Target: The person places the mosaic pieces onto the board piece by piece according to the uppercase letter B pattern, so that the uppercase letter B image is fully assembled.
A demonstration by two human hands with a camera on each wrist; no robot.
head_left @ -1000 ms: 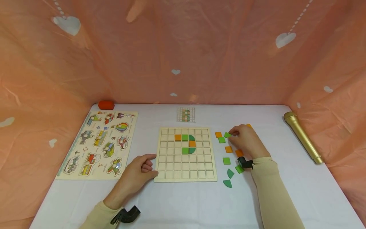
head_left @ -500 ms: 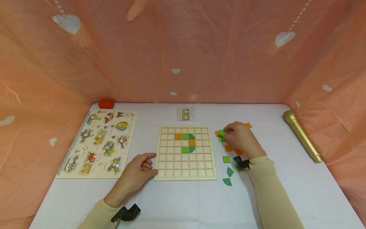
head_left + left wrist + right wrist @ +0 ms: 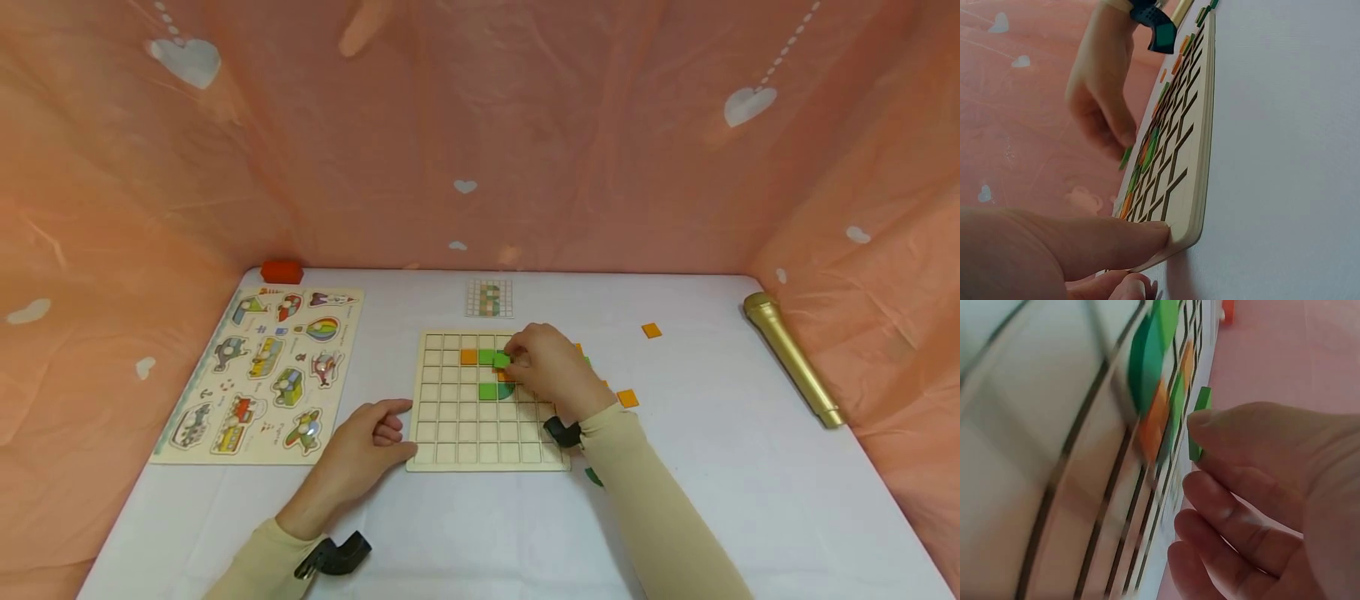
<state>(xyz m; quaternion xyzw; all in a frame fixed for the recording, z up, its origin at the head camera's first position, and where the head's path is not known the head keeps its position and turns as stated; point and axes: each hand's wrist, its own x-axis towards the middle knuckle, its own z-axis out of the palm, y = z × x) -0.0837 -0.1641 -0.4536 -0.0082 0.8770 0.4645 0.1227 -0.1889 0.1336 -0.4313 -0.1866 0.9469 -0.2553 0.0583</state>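
Note:
My right hand (image 3: 551, 367) pinches a green square tile (image 3: 1200, 397) between thumb and index finger, close over the wooden grid board (image 3: 450, 454). The other fingers trail loosely curled in the right wrist view. On the board lie an orange square tile (image 3: 468, 357), a green square tile (image 3: 487, 391) and several others, including dark green quarter-round pieces (image 3: 1144, 365); the right hand partly covers them. At the board's left edge, my left hand (image 3: 352, 454) rests with thumb and index finger outstretched against it. Its thumb (image 3: 1116, 244) presses by the near corner.
Loose orange tiles (image 3: 627, 398) lie right of the board, more pieces partly hidden by the right arm. A pattern card (image 3: 490, 298) lies behind it. A picture puzzle (image 3: 277, 375) and red block (image 3: 282, 272) are at left, a gold microphone (image 3: 795, 362) at far right.
My right hand has carried the green square tile leftward from the loose pieces to above the board. My left hand stays at the board's left edge.

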